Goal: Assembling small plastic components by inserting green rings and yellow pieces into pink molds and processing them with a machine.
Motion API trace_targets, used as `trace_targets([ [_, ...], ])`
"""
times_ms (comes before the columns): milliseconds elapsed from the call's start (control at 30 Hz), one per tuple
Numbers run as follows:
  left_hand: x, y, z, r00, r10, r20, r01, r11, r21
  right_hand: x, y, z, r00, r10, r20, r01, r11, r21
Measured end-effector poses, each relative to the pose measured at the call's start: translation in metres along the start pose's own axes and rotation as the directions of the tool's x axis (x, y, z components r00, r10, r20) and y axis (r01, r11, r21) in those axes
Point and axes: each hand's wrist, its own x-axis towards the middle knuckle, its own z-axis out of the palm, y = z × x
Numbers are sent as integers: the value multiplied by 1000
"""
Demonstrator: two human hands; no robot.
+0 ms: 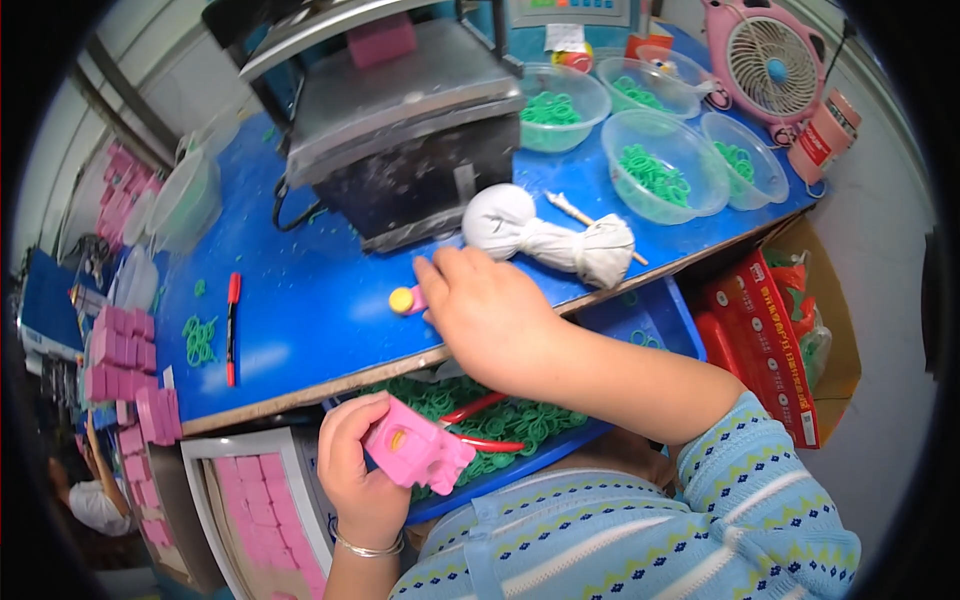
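Observation:
My left hand [352, 462], with a bangle on its wrist, is closed on a pink moulded block [420, 462]. The block has rounded hollows and a small yellow patch in one of them. Over the front part of the blue table, my right hand [490, 312] closes its fingers round a small pink piece with a round yellow end [404, 300]; most of that piece is hidden by the fingers. Below the hands, a blue tray [545, 462] holds many green rings [535, 425] and a red-handled tool [490, 443] lying on them.
A white cloth bundle [545, 235] lies beyond my right hand, before a dark machine [420, 150]. Bowls of green rings [668, 205] and a pink fan [770, 70] stand far right. A red marker [232, 330] lies left. Pink blocks [125, 350] are stacked at the left edge.

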Motion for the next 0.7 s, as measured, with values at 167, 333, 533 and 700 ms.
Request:
trace_targets([
  [167,0,-7,-7,985,170,10,-170,976,133,5,0,7,984,-50,-172,96,959,265],
  [333,2,-13,-5,978,210,-13,-207,969,136,-17,-13,-16,980,-133,-151,200,732,651],
  [533,-3,-19,-8,967,253,25,-254,954,158,-28,-18,-29,922,-378,-86,372,801,468],
  [700,2,-14,-11,936,314,160,-344,912,223,-27,-21,-39,873,-487,15,433,790,433],
])
